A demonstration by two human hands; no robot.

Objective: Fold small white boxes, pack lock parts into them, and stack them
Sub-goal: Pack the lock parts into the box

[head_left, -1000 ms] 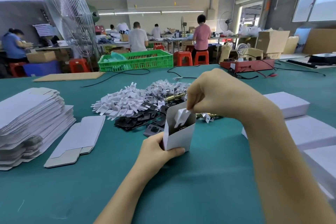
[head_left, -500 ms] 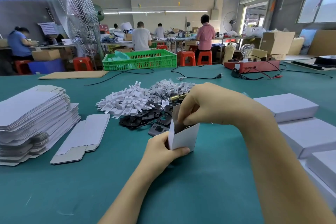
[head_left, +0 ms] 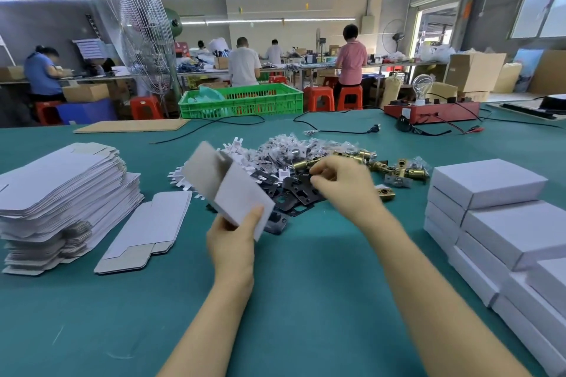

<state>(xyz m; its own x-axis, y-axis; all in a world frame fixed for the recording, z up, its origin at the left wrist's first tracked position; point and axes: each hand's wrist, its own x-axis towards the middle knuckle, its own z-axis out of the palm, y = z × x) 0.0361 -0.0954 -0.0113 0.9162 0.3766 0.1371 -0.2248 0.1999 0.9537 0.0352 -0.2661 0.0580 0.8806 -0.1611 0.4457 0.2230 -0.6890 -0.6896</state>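
- Hands first: left hand [head_left: 234, 234] is gripping the small white box [head_left: 232, 190] by its near lower corner, thumb pressing on the front face, fingers curling behind; box is hanging tilted over the table, lid flap sticking up and away, mouth facing the parts pile.
- Right hand [head_left: 340, 182] is reaching into the pile, fingers curling down onto the black plates [head_left: 301, 193]; looks like it's pinching one, but can't tell for sure, fingertips are blurring into the metal.
- Step in hand, my read: packing stage, box already folded, hand going for another lock part.
- Next move prob. needs: lift a single plate free w/o dragging its neighbours, bring it back to the box mouth, while left hand is keeping the opening turned toward it.
- Flat box blanks [head_left: 58, 190] are sitting in a tall stack to the left, one loose blank [head_left: 147, 229] lying beside them.
- Finished boxes [head_left: 496, 214] are stacking up at right, closed.
- Further out: brass latch bodies [head_left: 395, 170] lying just behind right hand, white plastic pieces [head_left: 235, 147] and bagged bits [head_left: 288, 144] heaping beyond the box.
- Green table [head_left: 306, 300] is running under all of it.
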